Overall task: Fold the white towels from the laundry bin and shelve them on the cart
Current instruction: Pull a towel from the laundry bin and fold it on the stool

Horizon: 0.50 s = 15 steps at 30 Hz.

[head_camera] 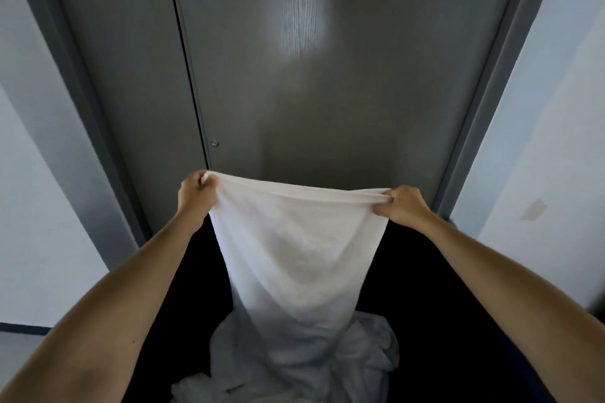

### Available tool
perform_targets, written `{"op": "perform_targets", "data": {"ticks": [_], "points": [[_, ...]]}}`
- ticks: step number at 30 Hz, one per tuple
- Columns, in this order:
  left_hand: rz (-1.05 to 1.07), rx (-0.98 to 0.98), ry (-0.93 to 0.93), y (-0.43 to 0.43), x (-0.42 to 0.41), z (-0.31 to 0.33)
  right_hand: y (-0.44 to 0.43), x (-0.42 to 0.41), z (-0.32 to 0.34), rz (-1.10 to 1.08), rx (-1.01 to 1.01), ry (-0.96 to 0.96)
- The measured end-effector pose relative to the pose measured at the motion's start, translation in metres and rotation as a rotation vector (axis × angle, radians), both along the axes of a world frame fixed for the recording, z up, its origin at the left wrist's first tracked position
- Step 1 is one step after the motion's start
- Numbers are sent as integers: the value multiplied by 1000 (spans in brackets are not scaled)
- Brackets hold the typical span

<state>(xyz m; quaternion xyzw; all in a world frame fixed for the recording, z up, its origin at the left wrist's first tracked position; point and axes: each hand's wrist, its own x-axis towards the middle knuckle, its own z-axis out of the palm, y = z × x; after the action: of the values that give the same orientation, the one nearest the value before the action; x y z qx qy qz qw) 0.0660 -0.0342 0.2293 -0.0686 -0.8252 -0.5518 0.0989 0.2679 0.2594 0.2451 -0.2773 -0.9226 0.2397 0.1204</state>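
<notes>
Setting: dark grey door point(327, 108) in a grey frame, pale walls point(39, 173) on either side; small metal fitting point(214, 143) beside the door's seam.
Item: white towel point(294, 239), held up spread by its two top corners, lower end trailing into the dark laundry bin point(442, 304).
Left grip point(195, 196): clamped on the left corner.
Right grip point(404, 206): clamped on the right corner.
Bin contents: crumpled white towels point(370, 347), heaped mid-bin.
</notes>
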Motion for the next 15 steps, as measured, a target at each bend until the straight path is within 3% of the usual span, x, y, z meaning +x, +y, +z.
{"op": "perform_targets", "data": {"ticks": [7,10,12,15], "points": [[-9,-99,226,7,-18,85,7,-21,111,107,63,234],[-19,-255,220,5,-12,67,10,-18,94,131,91,152],[-51,-281,208,2,-8,53,13,-14,76,94,47,175],[-196,-448,339,-7,-14,59,19,-6,74,89,-37,263]]}}
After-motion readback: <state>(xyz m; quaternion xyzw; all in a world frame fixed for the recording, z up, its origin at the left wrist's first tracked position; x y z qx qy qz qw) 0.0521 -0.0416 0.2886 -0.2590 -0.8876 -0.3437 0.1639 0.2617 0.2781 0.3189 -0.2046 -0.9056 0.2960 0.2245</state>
